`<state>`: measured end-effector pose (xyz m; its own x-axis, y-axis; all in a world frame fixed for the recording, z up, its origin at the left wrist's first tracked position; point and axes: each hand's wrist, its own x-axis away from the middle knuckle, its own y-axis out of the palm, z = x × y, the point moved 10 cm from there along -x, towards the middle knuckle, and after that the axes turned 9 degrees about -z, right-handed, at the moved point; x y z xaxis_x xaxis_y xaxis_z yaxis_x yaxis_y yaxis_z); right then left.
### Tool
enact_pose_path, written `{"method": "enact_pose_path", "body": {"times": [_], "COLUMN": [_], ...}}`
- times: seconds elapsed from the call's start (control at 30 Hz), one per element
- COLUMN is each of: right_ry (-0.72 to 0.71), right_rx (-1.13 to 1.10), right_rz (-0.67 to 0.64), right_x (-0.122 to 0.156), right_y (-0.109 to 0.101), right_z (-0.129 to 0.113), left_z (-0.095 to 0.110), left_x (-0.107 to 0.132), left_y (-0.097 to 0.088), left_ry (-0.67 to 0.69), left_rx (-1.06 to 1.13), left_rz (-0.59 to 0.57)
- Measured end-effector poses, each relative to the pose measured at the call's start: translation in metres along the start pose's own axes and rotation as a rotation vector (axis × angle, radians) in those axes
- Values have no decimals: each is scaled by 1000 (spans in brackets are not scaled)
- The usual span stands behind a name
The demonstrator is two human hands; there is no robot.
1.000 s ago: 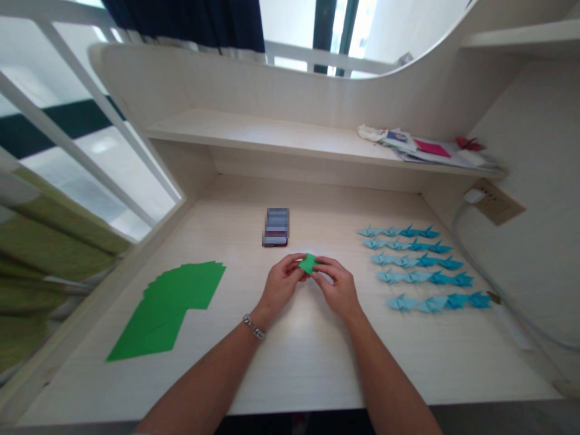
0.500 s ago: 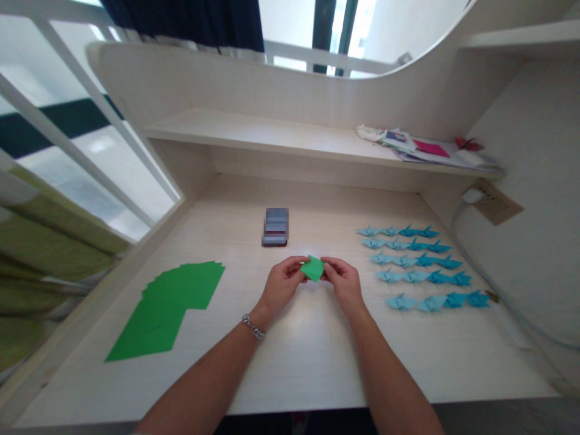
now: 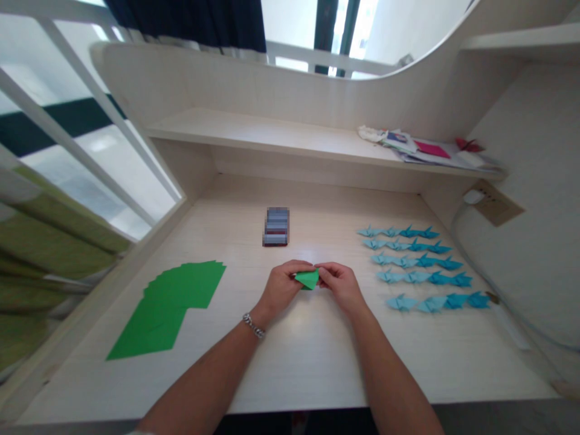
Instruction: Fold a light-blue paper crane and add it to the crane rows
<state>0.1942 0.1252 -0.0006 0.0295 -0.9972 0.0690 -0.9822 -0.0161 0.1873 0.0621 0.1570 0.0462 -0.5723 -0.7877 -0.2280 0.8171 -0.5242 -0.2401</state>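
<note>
A small folded piece of green paper (image 3: 308, 280) is held over the middle of the desk. My left hand (image 3: 284, 281) pinches its left side, and my right hand (image 3: 338, 283) grips the right side, with the fingertips of both hands close together along the upper edge. The fingers cover part of the folds. Off to the left lies a fanned-out stack of flat green paper sheets (image 3: 167, 308). On the right, several folded paper cranes (image 3: 419, 277) in light and darker blue stand in rows.
Beyond my hands lies a dark phone-like rectangle (image 3: 276, 227), its face blurred. Papers and a pink card (image 3: 432, 149) rest on the raised shelf (image 3: 272, 136) at the back. A white plug (image 3: 473, 196) sits in the right wall socket, its cable running down that side.
The green paper has gone from a flat diamond shape to a narrower, tilted form. My fingertips have come closer together above it, and the hands have shifted slightly.
</note>
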Motion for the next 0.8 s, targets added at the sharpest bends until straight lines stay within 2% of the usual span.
{"method": "enact_pose_path", "body": {"times": [0.27, 0.53, 0.8], "right_ry": [21, 84, 109], "right_rx": [-44, -92, -201], "right_rz": [-1, 7, 41], "right_x": [0, 0, 2], "right_y": [-2, 2, 6], "right_z": [3, 12, 14], "left_z": [1, -10, -9], "left_x": [-1, 3, 8], "left_y": [11, 5, 0], "left_ry": [-30, -97, -102], "left_rx": [9, 58, 53], "left_rz": [-136, 17, 157]}}
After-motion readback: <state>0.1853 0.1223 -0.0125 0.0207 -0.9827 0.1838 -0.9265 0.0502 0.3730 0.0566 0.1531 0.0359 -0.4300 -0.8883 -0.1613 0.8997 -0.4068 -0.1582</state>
